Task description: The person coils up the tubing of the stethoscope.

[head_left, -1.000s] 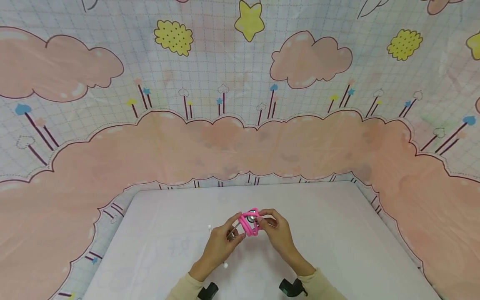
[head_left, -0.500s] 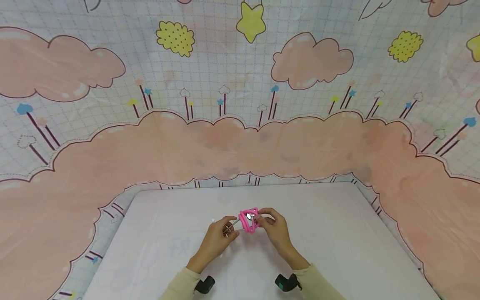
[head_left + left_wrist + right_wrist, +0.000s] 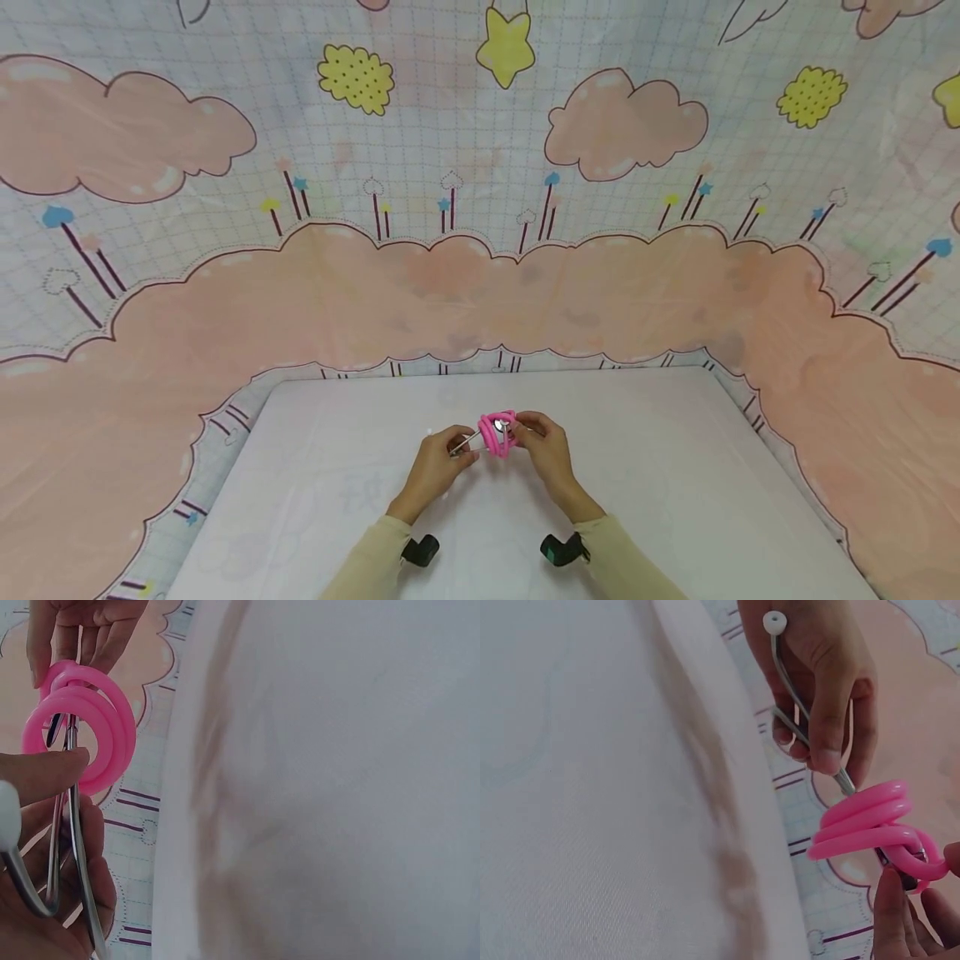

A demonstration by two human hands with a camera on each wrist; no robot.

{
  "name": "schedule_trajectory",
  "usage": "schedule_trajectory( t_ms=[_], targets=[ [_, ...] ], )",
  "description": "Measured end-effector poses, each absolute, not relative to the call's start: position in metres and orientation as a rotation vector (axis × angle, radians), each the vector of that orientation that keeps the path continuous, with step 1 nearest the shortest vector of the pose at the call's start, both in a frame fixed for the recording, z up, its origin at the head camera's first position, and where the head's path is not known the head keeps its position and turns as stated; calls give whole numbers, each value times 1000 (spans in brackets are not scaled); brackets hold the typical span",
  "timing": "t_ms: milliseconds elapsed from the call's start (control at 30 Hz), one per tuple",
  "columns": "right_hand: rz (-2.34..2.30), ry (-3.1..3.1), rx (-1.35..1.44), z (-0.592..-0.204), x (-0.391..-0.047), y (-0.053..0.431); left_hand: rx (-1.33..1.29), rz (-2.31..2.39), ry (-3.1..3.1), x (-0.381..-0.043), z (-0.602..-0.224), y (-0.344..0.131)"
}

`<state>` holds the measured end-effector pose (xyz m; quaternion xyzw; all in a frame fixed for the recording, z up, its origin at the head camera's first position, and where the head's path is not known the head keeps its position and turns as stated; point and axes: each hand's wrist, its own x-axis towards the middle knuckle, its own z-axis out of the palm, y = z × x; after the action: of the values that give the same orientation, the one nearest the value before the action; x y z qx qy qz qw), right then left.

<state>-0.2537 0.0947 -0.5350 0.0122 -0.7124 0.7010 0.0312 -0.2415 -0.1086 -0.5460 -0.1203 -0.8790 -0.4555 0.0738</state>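
Observation:
A stethoscope is held in the air between both hands, over the white table. Its pink tubing [image 3: 489, 437] is wound into a coil of several loops. To the left of the coil, my left hand [image 3: 433, 467] grips the metal ear tubes [image 3: 76, 832], thumb on one side and fingers on the other. A white ear tip [image 3: 775, 622] shows beyond that hand in the right wrist view. On the other side, my right hand [image 3: 551, 454] pinches the coil's end near the round metal chest piece [image 3: 501, 426], which the loops partly cover.
The white tabletop [image 3: 652, 483] spreads beneath the hands. Behind it and along its sides hangs a cloth [image 3: 600, 292] printed with clouds and stars. Small black wrist cameras [image 3: 422, 550] sit at both cuffs of the beige sleeves [image 3: 367, 558].
Both hands have moved a little farther from the body with the stethoscope. The left hand has drawn back from the pink coil along the metal tubes, while the right keeps its pinch.

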Motion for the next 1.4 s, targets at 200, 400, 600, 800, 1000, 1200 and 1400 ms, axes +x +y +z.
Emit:
schedule_trajectory(
  t_ms=[200,400,600,800,1000,1200,1400],
  targets=[
    [2179,-2208,11,-545,-263,91,-317,-1423,-2650,-250,-554,-110],
    [2179,-2235,-33,-553,-273,89,-312,-1439,-2640,-260,-561,-110],
    [2166,-2260,-56,-563,-281,86,-276,-1435,-2667,-267,-568,-111],
    [2115,-2303,-34,-567,-285,85,-259,-1464,-2660,-270,-570,-111],
    [2083,-2324,-33,-567,-291,83,-222,-1467,-2667,-274,-569,-109],
    [2111,-2322,-29,-569,-290,82,-211,-1403,-2692,-273,-572,-112],
    [2114,-2339,-11,-568,-287,83,-235,-1381,-2714,-271,-573,-117]
  ],
)
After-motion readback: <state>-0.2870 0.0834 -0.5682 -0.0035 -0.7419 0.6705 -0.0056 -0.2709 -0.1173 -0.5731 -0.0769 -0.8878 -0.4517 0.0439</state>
